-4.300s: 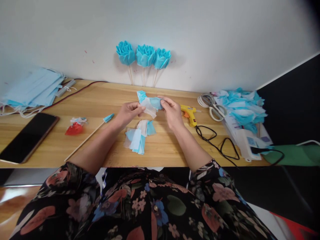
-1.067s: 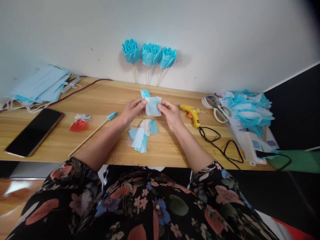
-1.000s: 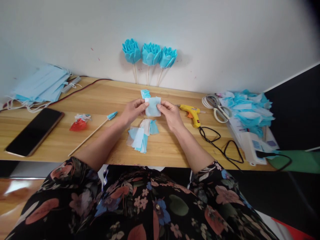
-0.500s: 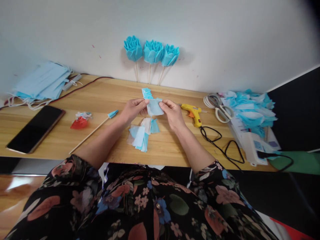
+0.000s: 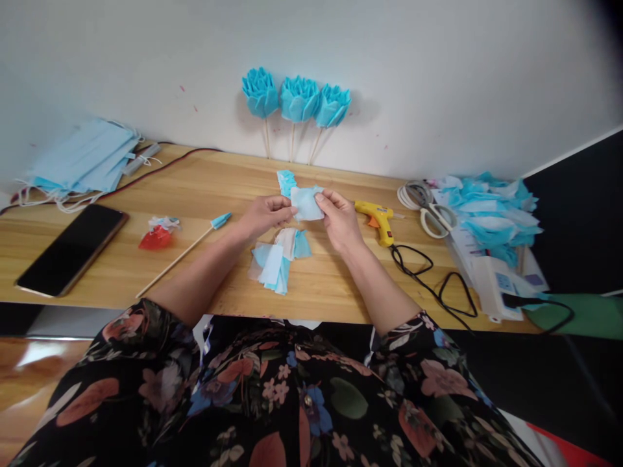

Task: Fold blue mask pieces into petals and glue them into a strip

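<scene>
Between my hands is a small pale-blue square of mask fabric [image 5: 306, 205], held above the table. My right hand [image 5: 339, 217] pinches its right edge, thumb on top. My left hand [image 5: 267, 215] is closed with thumb and fingertips at the lower left corner of the square. Just beyond lies a strip of blue folded pieces [image 5: 286, 181]. Nearer to me, a loose pile of white and blue fabric pieces [image 5: 272, 263] is spread on the wood. A stick with a blue rolled tip [image 5: 185, 253] lies beside my left forearm.
Three blue fabric flowers on sticks [image 5: 299, 100] lean against the wall. To the right are a yellow glue gun [image 5: 377, 217], scissors [image 5: 435, 219], fabric scraps [image 5: 496, 214] and a power strip [image 5: 491, 292]. To the left are a phone [image 5: 73, 250], a red packet [image 5: 158, 237] and stacked face masks [image 5: 85, 155].
The fabric square has shifted slightly to the right and lies flatter to view. My left hand's grip has slid from its upper left edge to the lower left corner.
</scene>
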Action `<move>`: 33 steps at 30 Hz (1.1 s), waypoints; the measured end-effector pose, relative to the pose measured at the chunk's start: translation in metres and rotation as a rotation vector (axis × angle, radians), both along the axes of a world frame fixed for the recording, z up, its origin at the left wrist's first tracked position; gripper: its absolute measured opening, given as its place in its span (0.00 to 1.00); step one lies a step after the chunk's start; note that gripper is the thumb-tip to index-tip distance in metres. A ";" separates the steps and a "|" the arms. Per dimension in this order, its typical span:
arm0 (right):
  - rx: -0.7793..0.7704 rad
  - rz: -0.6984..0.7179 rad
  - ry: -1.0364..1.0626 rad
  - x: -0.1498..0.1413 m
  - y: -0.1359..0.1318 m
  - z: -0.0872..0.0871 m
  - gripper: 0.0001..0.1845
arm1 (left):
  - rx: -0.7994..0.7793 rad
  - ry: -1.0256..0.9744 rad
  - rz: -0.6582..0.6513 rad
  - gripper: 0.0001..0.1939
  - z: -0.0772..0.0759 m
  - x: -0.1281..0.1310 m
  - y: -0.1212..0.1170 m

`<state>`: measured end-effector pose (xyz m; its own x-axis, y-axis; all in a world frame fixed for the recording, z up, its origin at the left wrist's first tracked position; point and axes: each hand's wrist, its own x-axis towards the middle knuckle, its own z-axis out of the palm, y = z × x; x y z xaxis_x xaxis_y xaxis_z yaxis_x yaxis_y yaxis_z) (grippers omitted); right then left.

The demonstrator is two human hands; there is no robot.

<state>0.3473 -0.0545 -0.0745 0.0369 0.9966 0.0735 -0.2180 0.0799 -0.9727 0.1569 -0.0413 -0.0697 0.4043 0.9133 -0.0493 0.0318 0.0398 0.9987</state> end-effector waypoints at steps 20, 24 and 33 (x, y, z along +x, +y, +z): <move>0.006 -0.064 -0.016 0.005 0.004 -0.002 0.21 | 0.001 -0.075 -0.035 0.15 0.005 0.000 -0.002; -0.010 -0.073 -0.045 0.006 0.007 -0.003 0.22 | -0.011 -0.052 -0.079 0.14 0.003 -0.002 0.000; -0.019 -0.076 -0.056 0.005 0.004 -0.002 0.22 | 0.077 0.074 -0.172 0.16 0.007 -0.001 -0.004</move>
<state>0.3520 -0.0507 -0.0770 0.1089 0.9923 0.0588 -0.1572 0.0755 -0.9847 0.1558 -0.0458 -0.0625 0.5522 0.8336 -0.0172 0.1054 -0.0493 0.9932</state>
